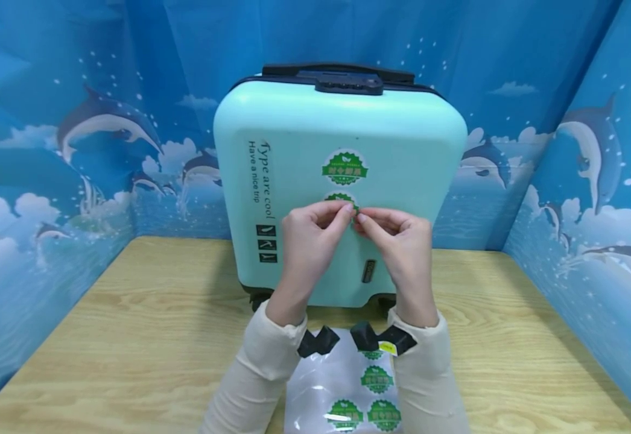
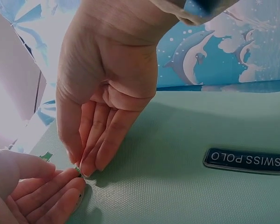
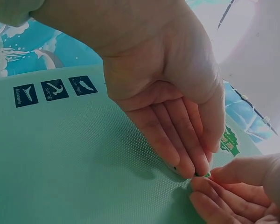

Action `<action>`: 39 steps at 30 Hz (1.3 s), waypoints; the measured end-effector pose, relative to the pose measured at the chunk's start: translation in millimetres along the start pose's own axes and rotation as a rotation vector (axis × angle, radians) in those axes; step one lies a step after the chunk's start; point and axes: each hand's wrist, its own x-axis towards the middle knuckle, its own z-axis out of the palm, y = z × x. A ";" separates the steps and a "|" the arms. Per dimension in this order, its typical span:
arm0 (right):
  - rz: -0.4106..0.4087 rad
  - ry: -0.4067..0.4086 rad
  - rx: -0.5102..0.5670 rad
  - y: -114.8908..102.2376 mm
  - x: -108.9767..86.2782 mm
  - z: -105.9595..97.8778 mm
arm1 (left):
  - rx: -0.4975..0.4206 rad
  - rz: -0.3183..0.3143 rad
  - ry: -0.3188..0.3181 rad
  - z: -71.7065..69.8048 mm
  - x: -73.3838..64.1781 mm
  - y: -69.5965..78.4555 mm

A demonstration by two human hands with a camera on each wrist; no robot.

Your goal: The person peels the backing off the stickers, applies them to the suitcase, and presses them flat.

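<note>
A mint-green suitcase (image 1: 299, 114) stands upright with one round green sticker (image 1: 345, 167) flat on its front. Just below that, a second green sticker (image 1: 339, 197) shows partly from behind the fingertips. My left hand (image 1: 312, 238) pinches its edge between thumb and index finger. From the other side my right hand (image 1: 405, 244) pinches it too, the fingertips of both hands nearly meeting. In the left wrist view the right hand (image 2: 109, 88) reaches down from above, close over the suitcase face. A sliver of green (image 3: 203, 175) shows between the fingertips in the right wrist view.
Under the forearms, a glossy backing sheet (image 1: 315, 386) with several green stickers (image 1: 376, 380) lies on the wooden table (image 1: 147, 337). A black handle (image 1: 342, 75) tops the suitcase. Blue dolphin-printed curtains (image 1: 180, 72) stand behind and at both sides.
</note>
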 end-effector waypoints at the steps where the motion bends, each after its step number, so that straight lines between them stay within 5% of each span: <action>1: 0.000 -0.003 0.001 -0.3 0.0 -0.1 | 0.000 0.001 0.000 0.2 0.1 0.1; 22: 0.011 -0.047 -0.082 -5.9 -1.6 -10.2 | -0.011 0.037 -0.008 -0.7 -2.2 2.6; 39: -0.138 -0.198 -0.240 6.0 -31.5 -25.1 | 0.006 0.108 0.015 -19.0 -14.0 -5.8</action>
